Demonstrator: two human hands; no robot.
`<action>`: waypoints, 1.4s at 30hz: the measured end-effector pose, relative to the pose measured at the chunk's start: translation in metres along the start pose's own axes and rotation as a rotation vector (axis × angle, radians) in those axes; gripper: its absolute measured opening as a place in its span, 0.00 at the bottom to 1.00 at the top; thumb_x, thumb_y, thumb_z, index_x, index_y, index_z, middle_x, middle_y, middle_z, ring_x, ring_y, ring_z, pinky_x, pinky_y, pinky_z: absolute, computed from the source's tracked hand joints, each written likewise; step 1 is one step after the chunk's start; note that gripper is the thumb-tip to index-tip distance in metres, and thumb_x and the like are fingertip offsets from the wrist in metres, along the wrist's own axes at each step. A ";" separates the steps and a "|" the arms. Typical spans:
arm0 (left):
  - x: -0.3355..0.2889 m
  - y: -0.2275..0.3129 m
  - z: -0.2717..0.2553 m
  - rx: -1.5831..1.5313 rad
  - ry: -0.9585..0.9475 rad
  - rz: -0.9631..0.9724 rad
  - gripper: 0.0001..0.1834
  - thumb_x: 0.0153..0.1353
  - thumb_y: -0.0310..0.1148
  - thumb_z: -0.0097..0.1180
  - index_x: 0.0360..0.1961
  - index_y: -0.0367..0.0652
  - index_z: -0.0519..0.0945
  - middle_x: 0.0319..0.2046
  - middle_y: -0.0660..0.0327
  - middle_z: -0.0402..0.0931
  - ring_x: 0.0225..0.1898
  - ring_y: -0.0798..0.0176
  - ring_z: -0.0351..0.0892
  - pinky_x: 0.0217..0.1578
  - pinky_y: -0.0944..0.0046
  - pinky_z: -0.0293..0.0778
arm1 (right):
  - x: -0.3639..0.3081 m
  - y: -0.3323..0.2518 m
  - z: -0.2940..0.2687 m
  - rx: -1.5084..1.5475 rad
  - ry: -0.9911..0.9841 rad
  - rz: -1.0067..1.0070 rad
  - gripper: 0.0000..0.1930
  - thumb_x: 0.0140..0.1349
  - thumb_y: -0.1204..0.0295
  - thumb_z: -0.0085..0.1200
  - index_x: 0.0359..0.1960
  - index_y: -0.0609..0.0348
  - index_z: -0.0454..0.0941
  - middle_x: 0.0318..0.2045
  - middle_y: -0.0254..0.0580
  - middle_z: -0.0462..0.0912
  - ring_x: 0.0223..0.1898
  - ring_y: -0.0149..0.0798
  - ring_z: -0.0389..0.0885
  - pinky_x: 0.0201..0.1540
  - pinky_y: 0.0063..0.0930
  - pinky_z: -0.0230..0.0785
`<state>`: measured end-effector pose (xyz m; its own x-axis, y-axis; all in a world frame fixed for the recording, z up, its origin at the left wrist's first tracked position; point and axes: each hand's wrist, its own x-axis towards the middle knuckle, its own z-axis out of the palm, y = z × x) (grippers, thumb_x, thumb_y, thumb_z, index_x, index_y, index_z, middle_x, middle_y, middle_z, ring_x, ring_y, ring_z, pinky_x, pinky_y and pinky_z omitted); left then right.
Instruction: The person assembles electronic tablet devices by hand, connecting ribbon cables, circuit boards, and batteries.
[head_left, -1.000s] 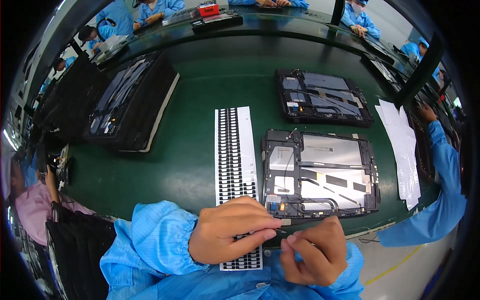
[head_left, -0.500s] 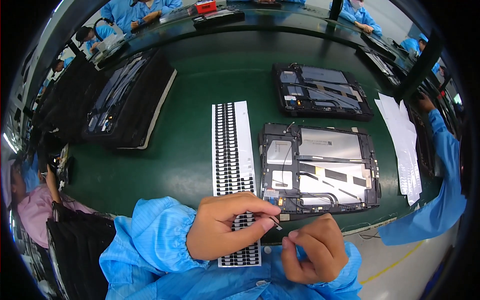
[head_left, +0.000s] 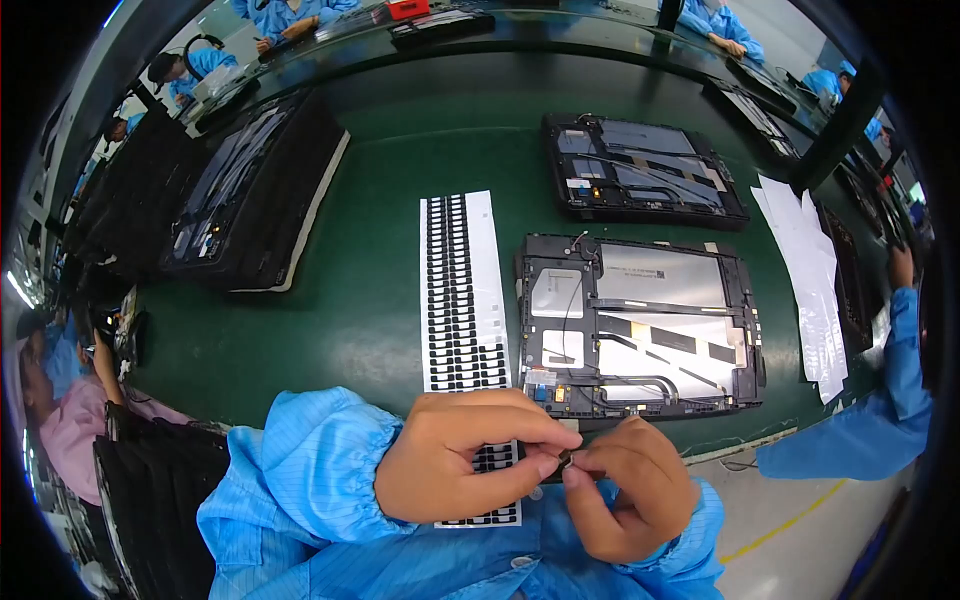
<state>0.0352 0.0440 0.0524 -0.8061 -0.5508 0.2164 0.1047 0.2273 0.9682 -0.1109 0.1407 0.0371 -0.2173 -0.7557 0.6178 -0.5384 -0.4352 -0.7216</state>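
Between the thumb and forefinger of my left hand (head_left: 465, 455) is a small black sticker (head_left: 564, 460), mostly covered by the fingertips. My right hand (head_left: 635, 485) pinches at its other end, so both hands' fingertips nearly meet. A white sheet (head_left: 488, 270) with rows of small black stickers lies on the table, its lower part running beneath my left hand. Just beyond my hands rests an opened tablet-like device (head_left: 665, 280), its silver plate, flat cables and black frame showing.
A second opened device (head_left: 655, 145) lies farther back. At left stands a stack of devices in black foam (head_left: 318, 190). White paper strips (head_left: 805, 290) lie at the right of the green table (head_left: 270, 345). A co-worker's blue sleeve (head_left: 850, 430) reaches in at right; others sit around.
My right hand has come in to the left, and its fingertips now meet the sticker held by my left hand. The sticker's pale end, visible before, is now mostly hidden.
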 end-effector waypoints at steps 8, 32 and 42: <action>-0.002 -0.011 -0.003 -0.247 -0.085 -0.077 0.11 0.50 0.20 0.59 0.37 0.34 0.79 0.33 0.55 0.77 0.35 0.65 0.77 0.36 0.70 0.73 | 0.001 -0.004 -0.002 0.206 -0.052 0.160 0.09 0.36 0.85 0.57 0.23 0.66 0.76 0.19 0.45 0.75 0.17 0.39 0.73 0.19 0.26 0.64; 0.002 0.003 -0.007 -0.398 -0.196 -0.609 0.10 0.53 0.19 0.57 0.38 0.31 0.78 0.37 0.55 0.75 0.40 0.68 0.76 0.41 0.72 0.73 | 0.004 -0.003 -0.002 -0.057 -0.088 -0.117 0.13 0.26 0.86 0.53 0.21 0.65 0.73 0.17 0.42 0.72 0.15 0.38 0.68 0.16 0.26 0.59; 0.010 -0.006 -0.014 -0.429 -0.345 -0.617 0.09 0.51 0.21 0.60 0.36 0.32 0.79 0.34 0.57 0.78 0.37 0.69 0.77 0.38 0.72 0.74 | 0.003 0.003 -0.003 0.255 -0.168 -0.001 0.11 0.30 0.87 0.52 0.20 0.66 0.73 0.17 0.42 0.71 0.16 0.38 0.69 0.17 0.25 0.60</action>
<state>0.0346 0.0255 0.0502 -0.9177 -0.1831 -0.3525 -0.2580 -0.3998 0.8795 -0.1159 0.1383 0.0379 -0.0682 -0.8163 0.5736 -0.3118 -0.5287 -0.7895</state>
